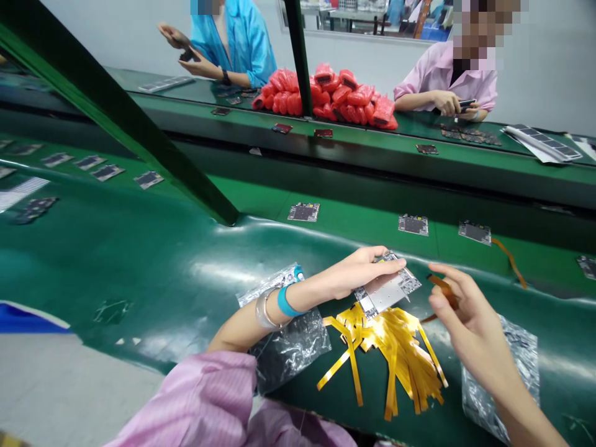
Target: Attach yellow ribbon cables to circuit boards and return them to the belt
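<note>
My left hand [367, 272] grips a circuit board [385, 292] by its upper left side, thumb across the top. The board is tilted and has a bare metallic middle with small parts along its edges. To its right, my right hand [463, 307] pinches an orange flex cable [444, 290] between thumb and fingers, apart from the board. Part of that cable is hidden by the hand. Below both hands a pile of yellow-orange flex cables [405, 360] is spread on the green mat [186, 267].
Clear plastic bags [293, 347] lie beside the pile, another plastic bag [521, 354] at right. Circuit boards [303, 212] sit along the green belt [354, 236]; one has a cable attached. A green post [205, 192] slants across the left. Opposite, two people handle small items near red-wrapped packs [354, 99].
</note>
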`<state>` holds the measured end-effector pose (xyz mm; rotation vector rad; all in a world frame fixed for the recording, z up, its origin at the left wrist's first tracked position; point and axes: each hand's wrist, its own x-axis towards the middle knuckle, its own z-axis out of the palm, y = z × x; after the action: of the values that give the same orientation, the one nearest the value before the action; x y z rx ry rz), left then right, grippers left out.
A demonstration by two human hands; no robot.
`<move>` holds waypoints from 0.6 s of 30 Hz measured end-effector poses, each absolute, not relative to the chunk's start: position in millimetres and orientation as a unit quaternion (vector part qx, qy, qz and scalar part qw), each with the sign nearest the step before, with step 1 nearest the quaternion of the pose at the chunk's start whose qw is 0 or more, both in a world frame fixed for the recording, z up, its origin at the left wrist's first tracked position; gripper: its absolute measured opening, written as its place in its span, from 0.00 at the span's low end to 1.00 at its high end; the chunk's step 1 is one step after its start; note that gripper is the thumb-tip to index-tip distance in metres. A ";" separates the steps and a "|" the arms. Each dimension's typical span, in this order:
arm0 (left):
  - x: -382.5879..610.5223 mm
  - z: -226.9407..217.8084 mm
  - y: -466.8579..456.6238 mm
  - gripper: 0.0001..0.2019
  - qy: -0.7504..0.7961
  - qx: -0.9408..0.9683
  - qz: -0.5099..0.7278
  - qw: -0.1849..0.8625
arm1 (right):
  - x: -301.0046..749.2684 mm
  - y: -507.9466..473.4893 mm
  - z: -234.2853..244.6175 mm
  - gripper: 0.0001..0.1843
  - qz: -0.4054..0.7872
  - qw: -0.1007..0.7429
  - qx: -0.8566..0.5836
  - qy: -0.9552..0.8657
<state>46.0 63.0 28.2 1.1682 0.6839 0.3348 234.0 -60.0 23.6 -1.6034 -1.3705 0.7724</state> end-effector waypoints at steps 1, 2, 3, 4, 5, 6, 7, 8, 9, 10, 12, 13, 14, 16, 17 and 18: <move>46.0 29.1 64.3 0.20 0.313 0.526 0.148 0.777 | 235.3 -62.5 26.1 0.21 0.350 0.428 -0.648 -0.524; 45.7 30.5 64.6 0.21 0.308 0.526 0.142 0.779 | 236.7 -64.9 28.9 0.20 0.382 0.422 -0.651 -0.503; 45.1 32.3 64.2 0.21 0.304 0.535 0.134 0.777 | 238.0 -66.8 31.7 0.17 0.405 0.415 -0.653 -0.488; 44.3 34.2 63.3 0.21 0.301 0.547 0.125 0.771 | 239.2 -68.4 34.5 0.15 0.429 0.404 -0.652 -0.478; 43.3 36.2 62.4 0.21 0.301 0.558 0.115 0.765 | 240.3 -69.5 36.9 0.15 0.453 0.391 -0.648 -0.471; 42.3 37.9 61.6 0.21 0.301 0.567 0.109 0.759 | 241.2 -70.2 38.9 0.17 0.479 0.379 -0.642 -0.463; 41.3 39.4 61.0 0.21 0.300 0.578 0.106 0.752 | 242.0 -70.5 40.5 0.18 0.503 0.373 -0.634 -0.453; 40.2 40.6 60.7 0.20 0.295 0.591 0.105 0.743 | 242.6 -70.5 41.8 0.18 0.522 0.375 -0.627 -0.440; 39.2 41.6 60.6 0.20 0.284 0.606 0.101 0.736 | 242.9 -70.3 42.7 0.17 0.539 0.382 -0.619 -0.425; 38.1 42.4 60.6 0.19 0.267 0.621 0.093 0.731 | 243.1 -70.2 43.4 0.17 0.552 0.390 -0.612 -0.410; 36.1 43.8 60.2 0.17 0.232 0.644 0.067 0.726 | 243.1 -70.2 44.4 0.18 0.580 0.392 -0.601 -0.386; 35.1 44.4 59.6 0.16 0.218 0.651 0.053 0.725 | 243.0 -70.5 44.7 0.18 0.593 0.383 -0.598 -0.379; 34.2 45.0 58.8 0.15 0.209 0.656 0.042 0.725 | 243.0 -71.0 44.9 0.18 0.605 0.370 -0.596 -0.377; 32.9 46.2 56.7 0.13 0.199 0.660 0.033 0.724 | 243.0 -72.3 45.3 0.17 0.616 0.345 -0.594 -0.385; 32.4 46.7 55.6 0.12 0.199 0.659 0.031 0.725 | 242.9 -72.9 45.5 0.17 0.617 0.334 -0.593 -0.395; 32.1 47.2 54.5 0.11 0.201 0.657 0.029 0.726 | 242.7 -73.4 45.9 0.17 0.617 0.325 -0.591 -0.406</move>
<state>32.1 54.5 47.2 1.4497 0.4431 0.0638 242.7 -73.4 45.9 -1.5486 -1.0649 1.6164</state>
